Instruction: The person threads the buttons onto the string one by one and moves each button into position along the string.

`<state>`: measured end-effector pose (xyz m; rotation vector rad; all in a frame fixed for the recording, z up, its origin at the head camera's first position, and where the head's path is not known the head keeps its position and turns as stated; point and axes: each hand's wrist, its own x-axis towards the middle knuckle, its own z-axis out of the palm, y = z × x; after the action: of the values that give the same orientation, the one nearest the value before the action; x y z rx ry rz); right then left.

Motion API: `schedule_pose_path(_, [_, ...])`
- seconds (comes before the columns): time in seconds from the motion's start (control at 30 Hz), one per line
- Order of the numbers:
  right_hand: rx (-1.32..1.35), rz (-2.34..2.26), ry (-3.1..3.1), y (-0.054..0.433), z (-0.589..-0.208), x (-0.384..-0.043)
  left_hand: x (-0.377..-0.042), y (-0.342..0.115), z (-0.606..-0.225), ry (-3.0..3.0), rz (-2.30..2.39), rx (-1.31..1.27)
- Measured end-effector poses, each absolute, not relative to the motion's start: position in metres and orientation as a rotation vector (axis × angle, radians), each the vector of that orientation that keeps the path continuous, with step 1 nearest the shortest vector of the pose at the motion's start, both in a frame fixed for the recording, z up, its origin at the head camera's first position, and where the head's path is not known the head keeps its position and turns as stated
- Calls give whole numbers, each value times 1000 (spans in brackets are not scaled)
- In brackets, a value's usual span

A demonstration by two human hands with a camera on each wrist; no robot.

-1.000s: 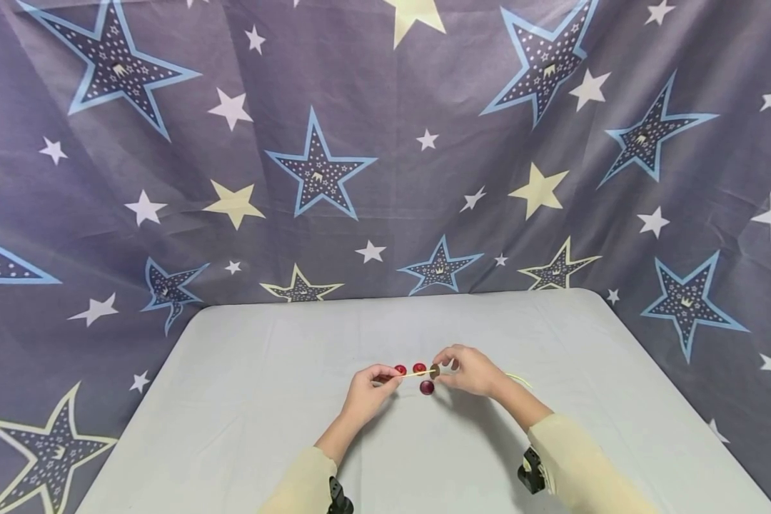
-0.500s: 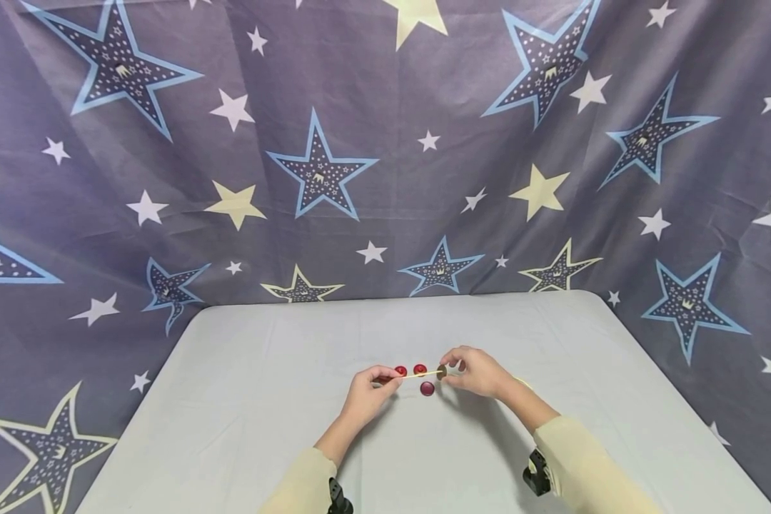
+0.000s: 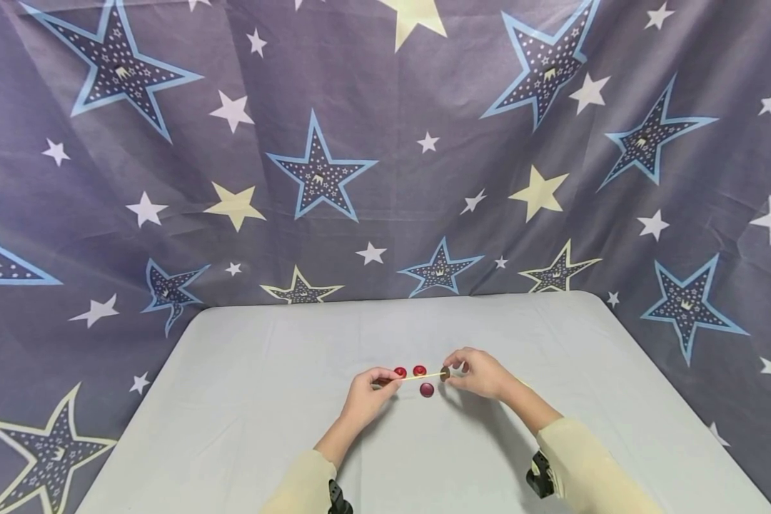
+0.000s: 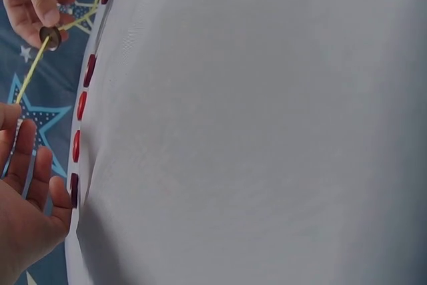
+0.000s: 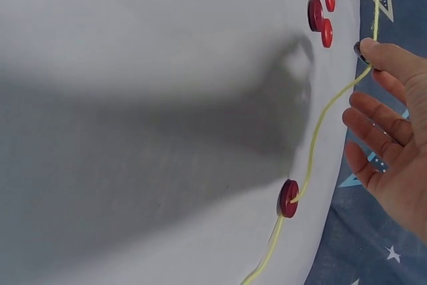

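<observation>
Between the thumb and finger of my left hand (image 3: 364, 396), the yellow cord (image 4: 31, 71) is pinched near its end. My right hand (image 3: 482, 375) pinches a dark brown round button (image 3: 445, 373) above the table, and the cord passes through it. Taut cord spans the short gap between both hands. Past the right hand, the cord droops to a dark red button (image 5: 288, 198) threaded on it, which rests on the table. Loose on the tabletop below the hands lie two bright red buttons (image 3: 420, 370) and a dark red one (image 3: 427, 390); another dark red button (image 4: 74, 190) is by the left hand.
A white cloth covers the table (image 3: 283, 400). Behind and beside it hangs a dark curtain (image 3: 385, 143) printed with stars. The cord's tail runs on along the table beyond the threaded button in the right wrist view.
The right hand has slid right with the brown button, so the cord stretch between the hands is longer. The left hand keeps its place and pinch. The loose buttons stay put.
</observation>
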<state>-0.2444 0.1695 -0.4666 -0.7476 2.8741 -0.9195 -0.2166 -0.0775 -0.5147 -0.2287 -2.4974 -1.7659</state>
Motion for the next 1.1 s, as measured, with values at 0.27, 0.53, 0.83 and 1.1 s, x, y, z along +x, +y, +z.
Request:
schedule_pose_path(0.27, [-718,-932,2859,174,-467,-243,-217,-77,-517,-2485,-1742,-244])
schedule_pose_path(0.53, [-694,-933,2870,177,-467,-242,-216,-76,-516,-2507,-1746,-230])
schedule_pose_path(0.83, [-694,-928,2858,183,-466,-242,-215,-76,-516,-2506,-1759,-223])
schedule_pose_path(1.1, [-708,-917,2870,190,-468,-243,-215,-77,-516,-2515,-1747,-218])
